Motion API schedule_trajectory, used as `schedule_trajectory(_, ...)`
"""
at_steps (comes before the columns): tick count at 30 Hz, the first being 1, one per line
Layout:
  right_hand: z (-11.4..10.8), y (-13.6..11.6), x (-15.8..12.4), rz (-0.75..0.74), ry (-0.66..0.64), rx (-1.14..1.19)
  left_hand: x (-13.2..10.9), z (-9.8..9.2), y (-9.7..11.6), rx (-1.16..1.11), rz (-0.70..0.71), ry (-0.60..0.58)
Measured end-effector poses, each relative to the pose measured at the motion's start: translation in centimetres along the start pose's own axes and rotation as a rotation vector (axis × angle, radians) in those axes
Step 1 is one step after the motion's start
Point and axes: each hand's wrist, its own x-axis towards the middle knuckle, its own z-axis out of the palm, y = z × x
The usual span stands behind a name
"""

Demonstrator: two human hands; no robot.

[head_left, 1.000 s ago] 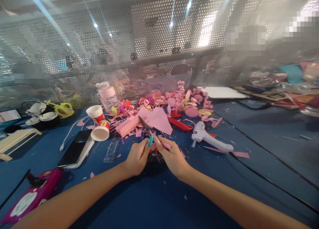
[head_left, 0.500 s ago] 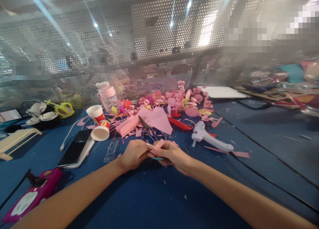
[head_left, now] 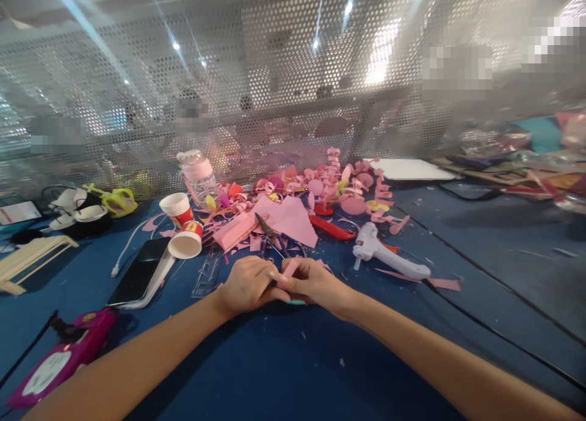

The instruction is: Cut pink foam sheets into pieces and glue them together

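Pink paper strip, pinched by the right hand, sits beside the left hand, whose hold is unclear.

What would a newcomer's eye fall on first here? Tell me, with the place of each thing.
The heap of pink pieces draws the eye first, spread across the back of the blue table, before the perforated screen. Next, nearer the middle, the right hand pinches a small pink strip, with the left hand close beside it. The white glue gun stands out to their right.
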Motion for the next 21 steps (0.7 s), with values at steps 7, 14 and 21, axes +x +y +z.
schedule_trajectory(7, 0.05, 0.61, 0.50, -0.026, 0.039, 0.024, 0.46, 0.00, 0.39, 0.186, -0.034, -0.029)
schedule_trajectory(14, 0.11, 0.61, 0.51, -0.078, 0.104, -0.101, 0.24, 0.01, 0.34, 0.154, -0.021, -0.069)
schedule_trajectory(21, 0.31, 0.16, -0.02, -0.174, 0.193, -0.399, -0.11, -0.08, 0.29, 0.124, -0.016, -0.042)
